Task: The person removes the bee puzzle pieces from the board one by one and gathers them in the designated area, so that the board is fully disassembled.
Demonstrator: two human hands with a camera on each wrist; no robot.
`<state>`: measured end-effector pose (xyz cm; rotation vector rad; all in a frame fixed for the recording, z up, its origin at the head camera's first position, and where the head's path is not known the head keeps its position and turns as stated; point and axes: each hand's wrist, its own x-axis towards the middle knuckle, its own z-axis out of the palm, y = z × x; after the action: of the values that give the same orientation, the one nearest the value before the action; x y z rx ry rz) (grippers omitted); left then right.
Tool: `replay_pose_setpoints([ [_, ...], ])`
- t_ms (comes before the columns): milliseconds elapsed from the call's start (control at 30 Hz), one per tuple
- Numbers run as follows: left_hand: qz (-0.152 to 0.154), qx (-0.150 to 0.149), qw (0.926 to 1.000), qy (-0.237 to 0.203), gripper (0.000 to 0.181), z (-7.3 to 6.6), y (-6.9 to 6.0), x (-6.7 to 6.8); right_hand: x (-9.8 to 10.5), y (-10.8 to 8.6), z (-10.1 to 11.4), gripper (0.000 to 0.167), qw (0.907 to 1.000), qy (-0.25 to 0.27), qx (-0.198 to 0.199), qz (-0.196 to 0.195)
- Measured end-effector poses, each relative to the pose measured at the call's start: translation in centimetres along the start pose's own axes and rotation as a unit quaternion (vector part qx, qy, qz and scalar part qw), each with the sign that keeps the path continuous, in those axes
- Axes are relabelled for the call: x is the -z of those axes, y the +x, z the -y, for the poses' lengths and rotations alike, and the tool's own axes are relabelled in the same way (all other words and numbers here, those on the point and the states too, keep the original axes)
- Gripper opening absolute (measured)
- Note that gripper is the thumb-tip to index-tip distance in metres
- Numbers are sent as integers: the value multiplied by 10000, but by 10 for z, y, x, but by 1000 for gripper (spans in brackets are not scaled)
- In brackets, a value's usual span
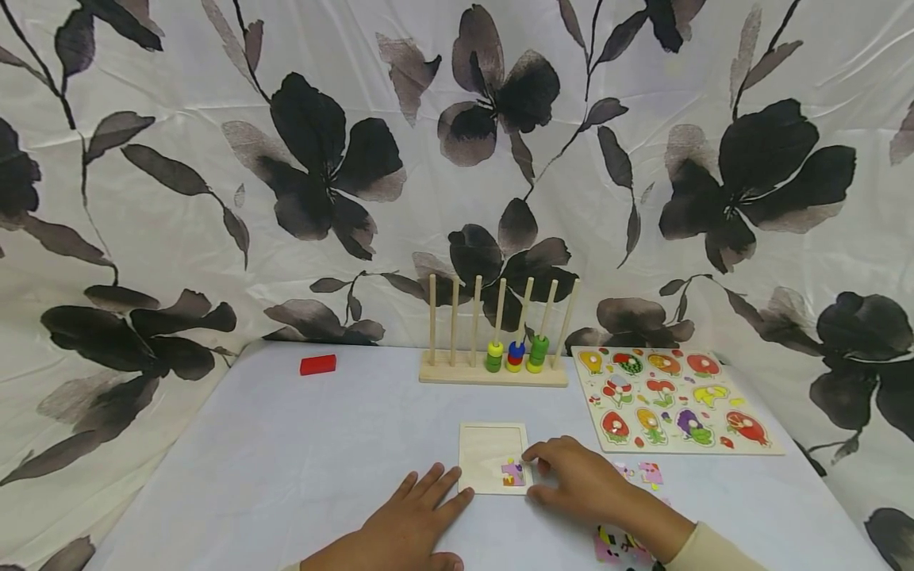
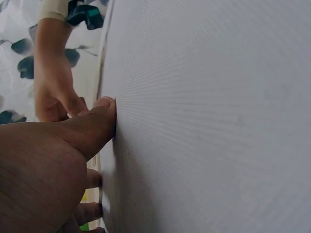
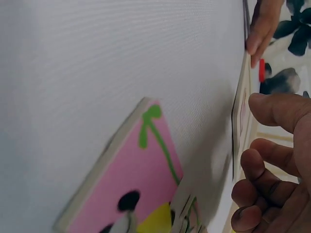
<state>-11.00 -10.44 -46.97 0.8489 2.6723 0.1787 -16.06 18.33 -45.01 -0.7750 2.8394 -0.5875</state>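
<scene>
A shallow wooden puzzle tray (image 1: pixel 485 444) lies in front of me in the head view. One pink-and-yellow puzzle piece (image 1: pixel 512 474) sits in its lower right corner. My left hand (image 1: pixel 410 519) rests palm down with fingers spread, fingertips at the tray's left edge. At the right edge is my right hand (image 1: pixel 589 484), its index fingertip beside the piece and its other fingers loosely bent. Nothing shows between thumb and fingers in the right wrist view. Pink puzzle pieces (image 1: pixel 650 473) lie beyond and under the right forearm; one pink piece (image 3: pixel 136 165) appears close up in the right wrist view.
A wooden peg stand (image 1: pixel 493 377) with colored rings on three pegs stands at the back. To its right lies a fruit puzzle board (image 1: pixel 678 400). A red block (image 1: pixel 317 365) is at the back left. Floral fabric (image 1: pixel 457 182) hangs behind the white table (image 1: pixel 286 444).
</scene>
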Motion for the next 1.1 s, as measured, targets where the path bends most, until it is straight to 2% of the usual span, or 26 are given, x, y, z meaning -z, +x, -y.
replay_pose_setpoints([
  [300,3,-63,10000,-9,84,1,0,0,-7,13,6,44,9999,-75,149,20],
  [500,41,-30,10000,0,85,1,0,0,-9,20,9,47,9997,-71,-30,216],
  [833,51,-2,10000,46,85,1,2,0,-10,24,10,42,9995,-103,-106,272],
  [1100,47,-7,10000,4,85,2,1,0,-7,24,11,39,9996,111,-13,246],
])
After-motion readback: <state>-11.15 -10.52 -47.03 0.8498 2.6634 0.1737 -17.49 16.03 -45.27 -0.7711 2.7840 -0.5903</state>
